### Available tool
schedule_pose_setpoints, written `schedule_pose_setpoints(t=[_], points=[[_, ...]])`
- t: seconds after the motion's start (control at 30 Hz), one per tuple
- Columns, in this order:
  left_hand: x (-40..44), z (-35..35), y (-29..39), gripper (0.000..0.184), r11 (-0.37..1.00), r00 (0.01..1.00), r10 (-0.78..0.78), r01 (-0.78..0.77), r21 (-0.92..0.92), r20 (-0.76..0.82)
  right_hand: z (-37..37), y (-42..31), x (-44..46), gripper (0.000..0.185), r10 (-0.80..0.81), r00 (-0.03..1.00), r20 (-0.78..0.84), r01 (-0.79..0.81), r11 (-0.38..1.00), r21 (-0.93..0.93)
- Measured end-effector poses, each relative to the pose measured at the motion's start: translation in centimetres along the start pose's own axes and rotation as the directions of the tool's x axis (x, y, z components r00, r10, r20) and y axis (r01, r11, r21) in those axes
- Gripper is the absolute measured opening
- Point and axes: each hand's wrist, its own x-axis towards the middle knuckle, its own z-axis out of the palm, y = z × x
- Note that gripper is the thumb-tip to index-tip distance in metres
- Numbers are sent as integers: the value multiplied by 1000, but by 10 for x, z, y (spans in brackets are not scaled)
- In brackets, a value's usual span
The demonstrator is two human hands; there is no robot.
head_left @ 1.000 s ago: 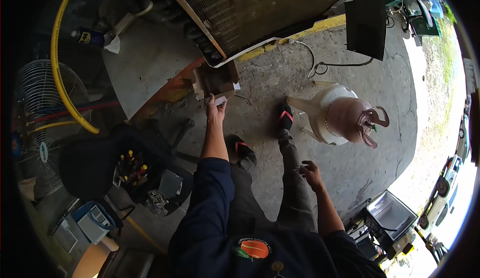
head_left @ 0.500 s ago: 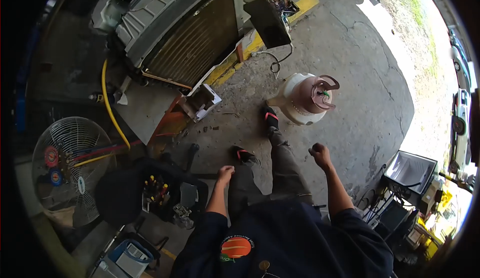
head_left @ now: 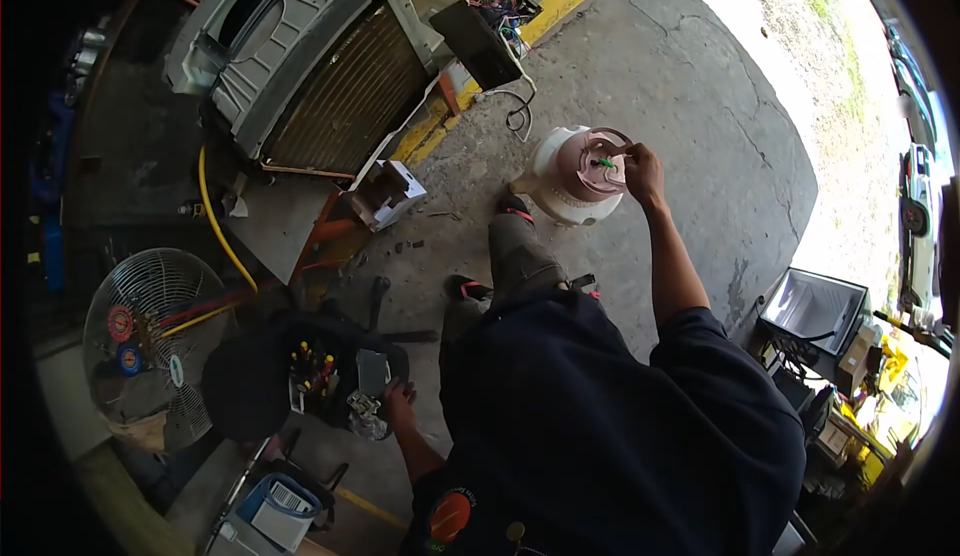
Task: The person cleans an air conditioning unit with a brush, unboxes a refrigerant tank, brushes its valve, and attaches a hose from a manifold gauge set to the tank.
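Observation:
A gas cylinder (head_left: 580,186) with a dusty pink top, a pale lower body and a green valve tap stands on the concrete just ahead of my feet. My right hand (head_left: 645,174) reaches out to it, with fingers closed round the right side of its collar handle (head_left: 612,139). Down at the lower left, my left hand (head_left: 402,403) hangs with fingers loosely apart and nothing visible in it. Beside that hand is a black seat or bag holding several screwdrivers (head_left: 316,376) and a grey box (head_left: 373,372).
A fan (head_left: 157,296) and a yellow hose (head_left: 222,231) are at left. An air-conditioning unit (head_left: 345,91) with a finned coil stands upper left, an open carton (head_left: 385,196) below it. A dark panel (head_left: 477,44) has exposed wires nearby. An open white-lined box (head_left: 815,308) sits at right.
My right hand has reached forward and taken hold of the cylinder's collar. My left hand has dropped back beside the tools, and my body has leaned forward.

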Motion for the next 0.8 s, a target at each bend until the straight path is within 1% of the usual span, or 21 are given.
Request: schedule_pose_setpoints(t=[0.03,0.07,0.1,0.13,0.17,0.2,0.27,0.3,0.33,0.37,0.4,0.43,0.5,0.53,0.57,0.6,0.63,0.67,0.7,0.73,0.8], points=[[-18,9,-1,48,1000,1000,-11,11,-5,-10,-2,-1,11,27,10,1000,26,-10,1000,-16],[-36,25,-4,48,994,995,-58,50,-93,-85,-4,-2,22,28,81,993,83,-78,996,-33],[-53,37,-2,48,980,982,-109,80,-181,-156,-5,1,28,28,76,992,98,-73,997,-30],[-57,37,-9,45,925,968,-235,194,-328,-89,-6,9,35,30,93,989,115,-85,994,-72],[-63,47,-23,45,913,965,-236,182,-364,-110,-5,11,48,32,90,986,139,-75,991,-109],[-61,52,-52,46,979,993,-112,103,-176,-43,-10,-2,54,34,83,983,162,-70,994,-84],[-92,79,-66,47,997,999,12,-15,-73,-36,-13,-18,59,38,27,957,288,-29,1000,4],[-118,109,-41,47,993,993,-102,99,-71,-50,-2,-20,62,32,-27,960,278,-12,990,138],[-138,137,-9,46,974,975,-217,213,-79,-46,7,-32,64,26,-149,959,242,107,978,177],[-144,152,2,46,965,973,-217,200,-172,-82,14,-50,65,24,-140,946,292,86,978,192],[-149,162,8,43,973,974,-207,196,-118,-91,19,-75,64,24,-201,919,340,140,971,194],[-150,171,8,40,979,975,-203,198,-55,-95,30,-95,64,24,-265,875,404,166,950,264],[-127,179,-16,34,987,989,-115,103,-127,-93,43,-157,55,19,-307,754,581,205,950,235],[-117,183,-31,34,978,986,-131,111,-177,-105,57,-176,53,19,-406,670,621,278,913,298],[-103,187,-42,37,997,983,73,-70,25,-169,75,-194,52,20,-494,581,646,336,869,363],[-94,191,-50,40,941,941,283,-234,244,-187,93,-210,47,22,-736,397,549,600,661,452],[-91,197,-54,40,947,940,278,-233,222,-197,108,-230,37,22,-727,345,594,558,668,493],[-89,200,-58,40,980,958,195,-201,-4,-212,119,-251,31,19,-760,190,621,757,517,401],[-86,203,-63,40,959,968,112,-164,-231,-225,131,-270,18,17,-694,195,693,698,595,399],[-83,203,-66,39,933,973,63,-137,-333,-224,123,-309,-3,16,-580,233,780,607,714,349],[-74,197,-71,37,916,980,-11,-70,-396,-198,148,-339,-29,19,-657,131,742,584,656,478]])
